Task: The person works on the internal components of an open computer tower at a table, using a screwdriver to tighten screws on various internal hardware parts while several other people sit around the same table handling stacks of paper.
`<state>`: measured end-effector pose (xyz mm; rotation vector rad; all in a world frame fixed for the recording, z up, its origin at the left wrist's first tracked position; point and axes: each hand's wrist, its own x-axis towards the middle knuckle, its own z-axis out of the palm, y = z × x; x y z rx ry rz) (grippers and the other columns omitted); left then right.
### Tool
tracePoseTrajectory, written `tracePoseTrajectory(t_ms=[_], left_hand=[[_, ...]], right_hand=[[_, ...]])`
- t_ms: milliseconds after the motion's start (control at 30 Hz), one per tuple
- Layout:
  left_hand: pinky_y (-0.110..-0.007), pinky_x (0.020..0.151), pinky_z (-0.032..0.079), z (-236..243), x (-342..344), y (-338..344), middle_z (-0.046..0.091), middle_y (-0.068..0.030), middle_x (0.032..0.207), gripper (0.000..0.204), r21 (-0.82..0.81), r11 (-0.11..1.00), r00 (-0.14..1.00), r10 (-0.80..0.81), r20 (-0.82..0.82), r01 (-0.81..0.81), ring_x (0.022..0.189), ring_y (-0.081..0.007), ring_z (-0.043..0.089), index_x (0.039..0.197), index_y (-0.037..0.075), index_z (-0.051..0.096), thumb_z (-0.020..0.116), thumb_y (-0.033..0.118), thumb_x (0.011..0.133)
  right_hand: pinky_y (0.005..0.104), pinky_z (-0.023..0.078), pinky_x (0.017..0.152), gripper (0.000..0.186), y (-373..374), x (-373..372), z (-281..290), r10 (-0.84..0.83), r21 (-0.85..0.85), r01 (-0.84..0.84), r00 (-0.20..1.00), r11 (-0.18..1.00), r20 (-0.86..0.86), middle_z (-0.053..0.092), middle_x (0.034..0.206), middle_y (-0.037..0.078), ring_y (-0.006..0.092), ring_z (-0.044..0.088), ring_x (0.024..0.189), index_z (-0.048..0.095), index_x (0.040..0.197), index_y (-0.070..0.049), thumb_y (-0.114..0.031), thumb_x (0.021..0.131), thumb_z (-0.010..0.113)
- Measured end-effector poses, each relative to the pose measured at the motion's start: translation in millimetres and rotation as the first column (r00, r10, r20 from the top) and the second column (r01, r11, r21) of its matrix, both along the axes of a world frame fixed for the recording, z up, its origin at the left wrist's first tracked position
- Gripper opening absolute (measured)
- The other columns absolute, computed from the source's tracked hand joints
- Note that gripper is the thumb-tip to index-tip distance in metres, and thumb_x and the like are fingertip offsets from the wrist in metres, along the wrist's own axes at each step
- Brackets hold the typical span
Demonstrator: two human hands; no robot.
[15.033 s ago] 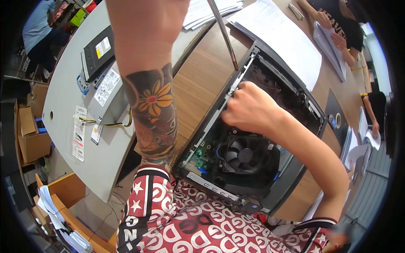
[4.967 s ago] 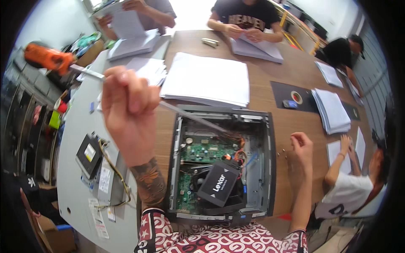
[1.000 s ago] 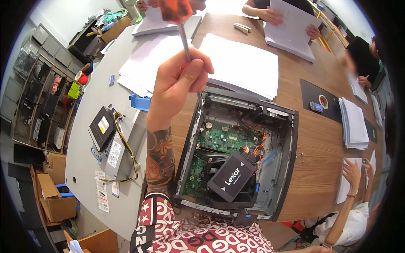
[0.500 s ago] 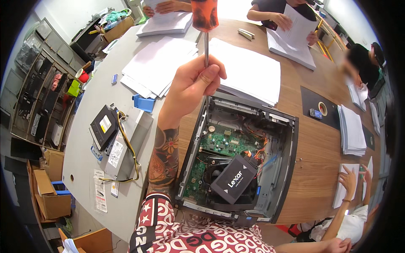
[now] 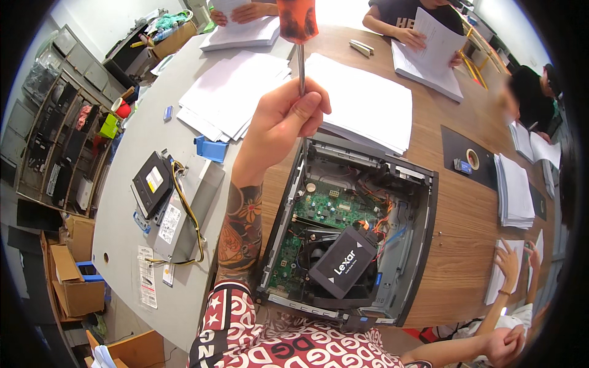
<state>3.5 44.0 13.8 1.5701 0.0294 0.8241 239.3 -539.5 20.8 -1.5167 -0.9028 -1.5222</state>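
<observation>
Orange-handled screwdriver (image 5: pixel 299 26) stands nearly upright at the upper centre of the head view, its shaft gripped by the left hand (image 5: pixel 285 119). Its lower end reaches the upper left corner of an open desktop computer case (image 5: pixel 418 245) at centre; whether the tip touches anything cannot be told. Inside, a black solid-state drive (image 5: pixel 343 262) lies tilted below a green motherboard (image 5: pixel 319 205). At lower right, the right hand (image 5: pixel 506 346) has curled fingers; whether it holds anything is unclear.
</observation>
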Motion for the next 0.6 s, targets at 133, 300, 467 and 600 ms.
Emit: tracePoseTrajectory(t_ms=[133, 300, 467, 600], left_hand=[[-0.021, 0.051, 0.03, -2, 1, 1, 0.043, 0.0033, 0.063, 0.02, 0.014, 1.0, 1.0, -0.011, -0.005, 0.011, 0.056, -0.0048, 0.038, 0.092, 0.0, 0.057, 0.047, 0.013, 0.103], [-0.021, 0.051, 0.03, 0, 7, -4, 0.044, 0.0033, 0.063, 0.021, 0.068, 0.998, 1.0, -0.008, -0.028, 0.01, 0.056, -0.0047, 0.038, 0.091, 0.0, 0.057, 0.047, 0.014, 0.103], [-0.021, 0.055, 0.034, 9, -1, -10, 0.046, 0.0029, 0.065, 0.024, 0.057, 0.998, 0.986, -0.031, -0.164, 0.041, 0.06, -0.006, 0.042, 0.091, 0.0, 0.059, 0.046, 0.016, 0.104], [-0.022, 0.065, 0.039, 8, -12, -6, 0.052, 0.0, 0.075, 0.024, 0.232, 0.972, 0.994, 0.058, -0.09, -0.035, 0.069, -0.0084, 0.047, 0.098, -0.001, 0.064, 0.049, 0.017, 0.103]], right_hand=[[0.0331, 0.041, 0.051, 0.016, -47, 50, -40, 0.443, 0.226, -0.424, 0.896, 0.877, -0.038, 0.057, 0.07, 0.007, 0.0199, 0.051, 0.058, 0.06, 0.092, 0.0, -0.016, 0.089, 0.06], [0.0316, 0.035, 0.043, 0.008, 77, 15, 13, 0.565, 0.042, -0.568, 0.822, 0.822, 0.067, 0.046, 0.063, 0.011, 0.018, 0.042, 0.049, 0.054, 0.082, 0.006, 0.008, 0.079, 0.06], [0.0285, 0.041, 0.053, 0.01, 230, -33, 40, 0.637, 0.075, -0.705, 0.584, 0.705, -0.503, 0.055, 0.078, 0.009, 0.0134, 0.049, 0.06, 0.06, 0.09, 0.004, 0.005, 0.081, 0.059], [0.0255, 0.046, 0.062, 0.018, 371, -57, 31, 0.457, -0.09, -0.889, 0.314, 0.448, -0.832, 0.065, 0.083, 0.004, 0.0085, 0.055, 0.067, 0.068, 0.099, 0.0, -0.002, 0.084, 0.059]])
